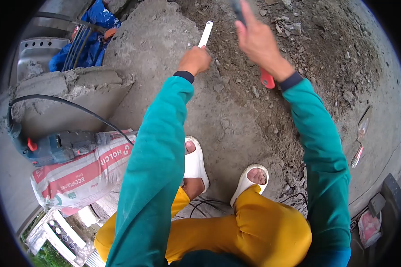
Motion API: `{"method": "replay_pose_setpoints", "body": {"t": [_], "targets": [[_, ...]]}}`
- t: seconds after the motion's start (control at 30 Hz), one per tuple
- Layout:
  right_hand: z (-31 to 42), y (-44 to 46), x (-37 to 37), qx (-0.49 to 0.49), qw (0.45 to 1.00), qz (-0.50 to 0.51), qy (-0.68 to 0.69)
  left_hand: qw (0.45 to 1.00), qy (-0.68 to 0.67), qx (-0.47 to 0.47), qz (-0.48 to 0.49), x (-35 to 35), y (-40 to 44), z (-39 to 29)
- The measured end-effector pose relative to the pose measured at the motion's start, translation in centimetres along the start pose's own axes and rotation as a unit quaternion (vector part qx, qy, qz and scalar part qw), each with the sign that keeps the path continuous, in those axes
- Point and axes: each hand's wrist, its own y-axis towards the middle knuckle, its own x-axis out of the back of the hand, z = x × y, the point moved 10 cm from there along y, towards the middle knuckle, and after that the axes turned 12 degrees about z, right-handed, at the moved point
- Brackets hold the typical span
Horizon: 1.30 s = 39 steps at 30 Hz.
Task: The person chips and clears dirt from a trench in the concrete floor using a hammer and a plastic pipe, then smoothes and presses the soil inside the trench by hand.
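Note:
My left hand (195,60) is closed round a flat white bar (205,34) with a rounded end and a small hole. Its other end is hidden by my fist, so I cannot tell what kind of tool it is. To the right, my right hand (259,43) is wrapped round a tool with a red handle end (267,78). The dark, blurred part (238,12) of this tool runs up past the frame's top edge, and its head is out of sight. Both hands are over rough concrete (165,26) and loose soil (298,66).
At left, a rotary hammer drill (62,147) with a black cable (71,100) lies on a cement bag (84,175). A concrete block edge (71,84), metal sink (38,51) and blue tarp (87,40) are farther up. A trowel (363,129) lies at right.

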Motion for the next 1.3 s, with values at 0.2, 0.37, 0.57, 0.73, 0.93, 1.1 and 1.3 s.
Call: {"method": "replay_pose_setpoints", "body": {"t": [0.2,0.37,0.57,0.73,0.93,1.1,1.3], "targets": [[-6.2,0.3,-3.6,-0.031,0.980,0.190,-0.042,0.998,0.001,-0.053,0.027,-4.1,-1.4,-0.3],[-6.4,-2.7,2.2,-0.116,0.980,0.163,0.021,0.982,-0.147,-0.021,0.118,0.0,-7.0,0.8],[-4.6,-0.3,3.8,-0.088,0.992,0.093,0.022,0.994,-0.028,-0.061,-0.085,4.4,4.1,-1.5],[-5.0,0.3,-1.1,-0.046,0.926,0.187,0.326,0.976,-0.102,-0.107,-0.159,6.4,0.8,1.3],[-4.4,4.3,-8.1,-0.057,0.920,0.181,0.343,0.909,-0.348,-0.026,-0.229,5.7,-5.7,13.4],[-0.5,12.2,-6.3,-0.029,0.960,0.191,0.202,0.839,-0.494,-0.038,-0.227,-1.7,-4.9,16.7],[-5.7,13.7,-14.0,-0.045,0.971,0.222,-0.072,0.814,-0.527,-0.047,-0.237,-4.9,-4.8,16.8]]}}
